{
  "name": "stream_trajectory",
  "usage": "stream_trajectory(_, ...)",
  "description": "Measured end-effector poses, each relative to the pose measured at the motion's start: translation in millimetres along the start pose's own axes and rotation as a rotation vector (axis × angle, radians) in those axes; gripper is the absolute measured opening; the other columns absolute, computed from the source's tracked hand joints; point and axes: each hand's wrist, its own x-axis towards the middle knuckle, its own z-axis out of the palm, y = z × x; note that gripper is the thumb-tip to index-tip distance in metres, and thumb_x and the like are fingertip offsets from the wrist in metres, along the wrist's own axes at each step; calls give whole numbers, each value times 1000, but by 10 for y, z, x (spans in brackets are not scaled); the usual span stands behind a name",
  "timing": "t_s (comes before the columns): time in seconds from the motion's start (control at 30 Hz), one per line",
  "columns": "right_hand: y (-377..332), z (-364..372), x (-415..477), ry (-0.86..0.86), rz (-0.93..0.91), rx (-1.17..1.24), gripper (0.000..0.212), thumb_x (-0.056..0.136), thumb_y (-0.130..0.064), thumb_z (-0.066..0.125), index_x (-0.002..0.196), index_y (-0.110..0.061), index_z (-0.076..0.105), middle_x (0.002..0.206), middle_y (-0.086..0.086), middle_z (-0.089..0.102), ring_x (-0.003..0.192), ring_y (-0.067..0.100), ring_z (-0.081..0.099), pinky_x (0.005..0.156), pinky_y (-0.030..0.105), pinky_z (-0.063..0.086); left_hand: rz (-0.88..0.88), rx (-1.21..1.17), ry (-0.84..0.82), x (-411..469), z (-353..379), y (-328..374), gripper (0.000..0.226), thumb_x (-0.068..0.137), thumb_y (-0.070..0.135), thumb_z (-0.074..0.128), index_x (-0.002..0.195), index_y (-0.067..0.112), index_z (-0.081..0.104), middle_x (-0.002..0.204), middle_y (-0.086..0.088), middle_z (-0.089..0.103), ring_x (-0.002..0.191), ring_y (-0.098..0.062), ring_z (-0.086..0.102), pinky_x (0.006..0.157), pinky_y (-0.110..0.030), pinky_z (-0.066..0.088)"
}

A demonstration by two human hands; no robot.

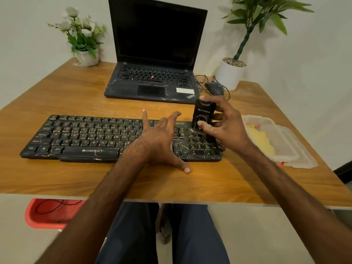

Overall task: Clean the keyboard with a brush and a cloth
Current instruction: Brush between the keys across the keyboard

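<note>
Head view: our right hand (226, 122) pinches the brush (203, 116) upright, bristles down on the keyboard (85, 138), which runs left-right; left hand (162, 141), fingers spread, presses it.

Keyboard (91, 138) spacebar — "ZEBRONICS"; brush (204, 115) — "STRIFF"; laptop (152, 73) palmrest — "ThinkPad".

table (66, 174) | keyboard (85, 138) | laptop (152, 80) | mouse (214, 88) | container (285, 141) | 2 pots (88, 58)
</note>
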Motion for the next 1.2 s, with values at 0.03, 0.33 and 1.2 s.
stream_trajectory(0.03,-19,20,-14,-2,2,17,59,81,-7,77,132,-21,52,127,-9,57,118,13,59,78,39,61,-1,3,1,1,0,0,157,49,88,70,155,20,-23,169,-7,6,155,-21,3,106,-67,-30)
stream_trajectory(0.33,-59,40,-4,-28,-60,-77,57,83,-9,76,134,-17,52,125,-8,56,110,5,61,75,24,60,11,10,12,0,20,-24,157,48,90,68,154,20,-24,169,-8,8,155,-21,5,107,-67,-29)
stream_trajectory(1.2,-2,-25,42,75,-48,-108,58,82,-10,77,132,-22,51,124,-24,53,113,2,58,77,32,61,33,27,30,39,48,-62,158,47,92,66,154,20,-26,169,-8,6,155,-22,4,106,-68,-30)
